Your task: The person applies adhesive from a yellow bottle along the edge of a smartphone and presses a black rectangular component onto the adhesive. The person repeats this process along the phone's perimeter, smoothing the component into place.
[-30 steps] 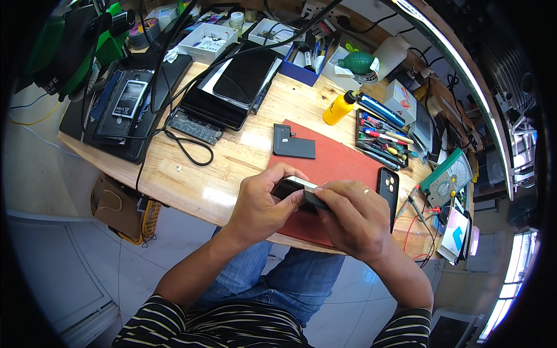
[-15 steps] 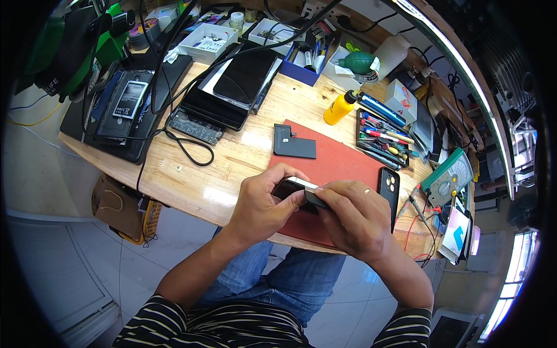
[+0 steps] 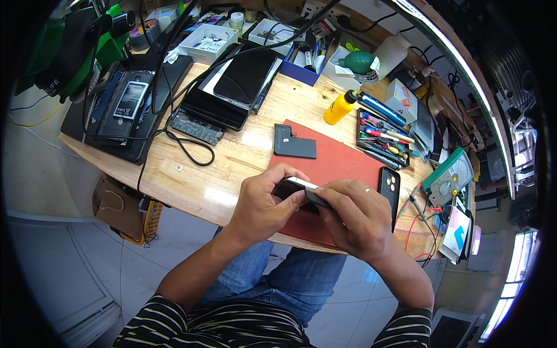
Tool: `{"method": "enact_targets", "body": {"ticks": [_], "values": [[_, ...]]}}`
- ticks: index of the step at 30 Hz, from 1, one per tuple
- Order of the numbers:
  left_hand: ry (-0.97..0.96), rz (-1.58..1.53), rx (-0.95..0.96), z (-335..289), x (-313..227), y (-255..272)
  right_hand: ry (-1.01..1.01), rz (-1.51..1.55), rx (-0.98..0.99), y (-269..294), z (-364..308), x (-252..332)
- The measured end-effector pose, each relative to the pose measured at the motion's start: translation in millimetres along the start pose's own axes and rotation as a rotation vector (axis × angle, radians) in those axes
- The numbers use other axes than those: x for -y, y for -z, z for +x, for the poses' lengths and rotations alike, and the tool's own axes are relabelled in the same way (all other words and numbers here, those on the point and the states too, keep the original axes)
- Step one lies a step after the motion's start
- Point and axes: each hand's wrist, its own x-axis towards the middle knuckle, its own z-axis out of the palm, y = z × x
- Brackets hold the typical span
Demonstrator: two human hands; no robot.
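Above the red mat (image 3: 336, 162), my left hand (image 3: 258, 203) is closed around one end of a smartphone (image 3: 299, 182) with a pale metal edge. My right hand (image 3: 360, 214) grips the other end, fingers bent over it. A dark flat piece (image 3: 315, 199) shows between the left thumb and the right fingers; whether it belongs to the phone I cannot tell. Most of the phone is hidden by the hands. Just beyond them, a black phone battery (image 3: 296, 144) with a notched corner lies on the mat. A black phone case (image 3: 389, 188) rests beside my right hand.
At the back right stand a yellow bottle (image 3: 339, 108), a tray of pens and tools (image 3: 383, 139) and a green multimeter (image 3: 449, 177) with leads. To the left lie stacked dark devices (image 3: 243, 78) and an opened phone (image 3: 125, 107). A black cable (image 3: 191, 159) loops across the table.
The dark piece between my hands has tilted very slightly. Both hands hold almost the same place, and everything on the table is unmoved.
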Motion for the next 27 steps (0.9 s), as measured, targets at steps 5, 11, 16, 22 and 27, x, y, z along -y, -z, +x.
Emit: {"method": "enact_targets", "body": {"ticks": [5, 11, 16, 22, 27], "values": [[-0.002, -0.006, 0.006, 1, 1, 0, 0.001, -0.003, -0.001, 0, 0, 0], [0.012, 0.02, 0.009, 0, 3, 1, -0.001, -0.008, 0.035, 2, -2, 0], [-0.152, 0.015, -0.097, 3, 8, -4, 0.032, -0.071, -0.013, -4, -3, -2], [-0.157, 0.079, -0.071, 5, 8, -3, 0.104, -0.195, -0.087, -11, -6, -4], [-0.033, 0.038, -0.078, 4, 4, -5, 0.092, -0.231, -0.109, -13, -8, -5]]}}
